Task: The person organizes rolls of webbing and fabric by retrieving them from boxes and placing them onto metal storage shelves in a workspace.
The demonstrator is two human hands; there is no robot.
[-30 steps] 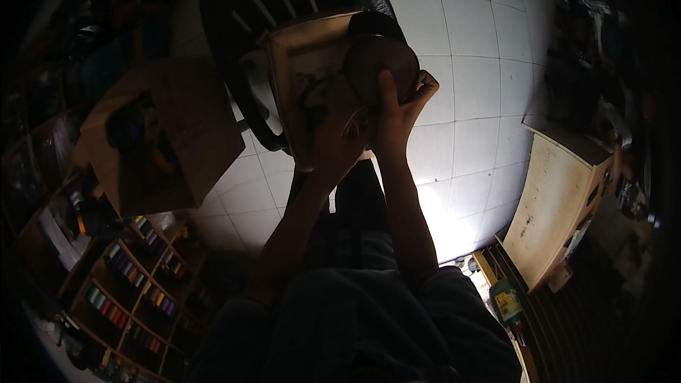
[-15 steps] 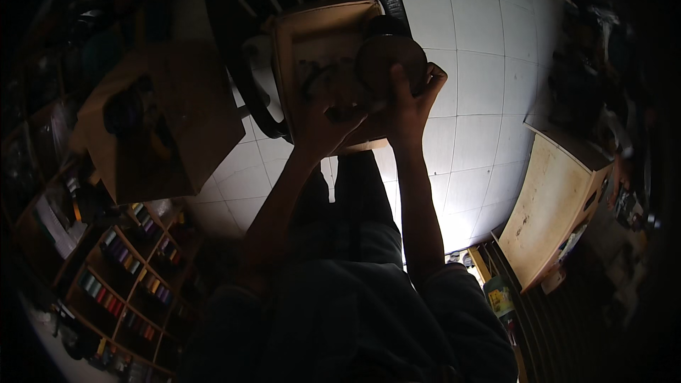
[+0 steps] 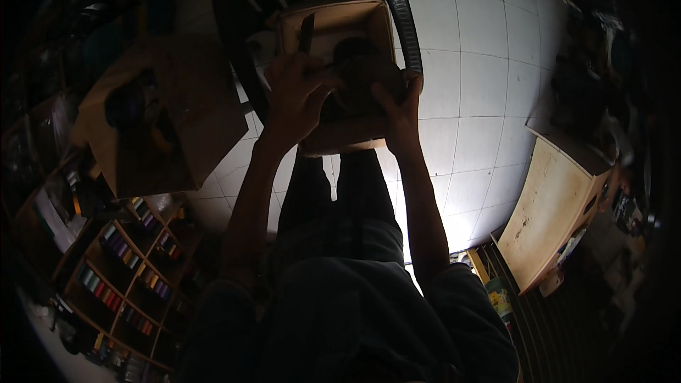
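Over an open cardboard box (image 3: 333, 6), my right hand (image 3: 401, 113) grips the right side of a dark rounded thing (image 3: 363, 79). Its thumb lies across the near face, and the thing's kind is lost in shadow. My left hand (image 3: 292, 103) is closed at the left part of the box, its fingertips close to the rounded thing. From its far side a dark, narrow, blade-like strip (image 3: 306, 32) sticks up, apparently held in the fingers. Both hands are in deep shadow, and the box's contents beneath them are mostly hidden.
The box rests on a black plastic chair (image 3: 406, 20) with a slatted back. A larger open carton (image 3: 202, 110) with dark contents stands left. Shelves of coloured thread spools (image 3: 99, 287) are at lower left. A pale wooden board (image 3: 550, 206) stands right, beyond the tiled floor (image 3: 482, 85).
My left hand has come up and left out of the box, and the dark strip now shows above it. My right hand has shifted slightly left and nearer with the rounded thing, which is now tilted.
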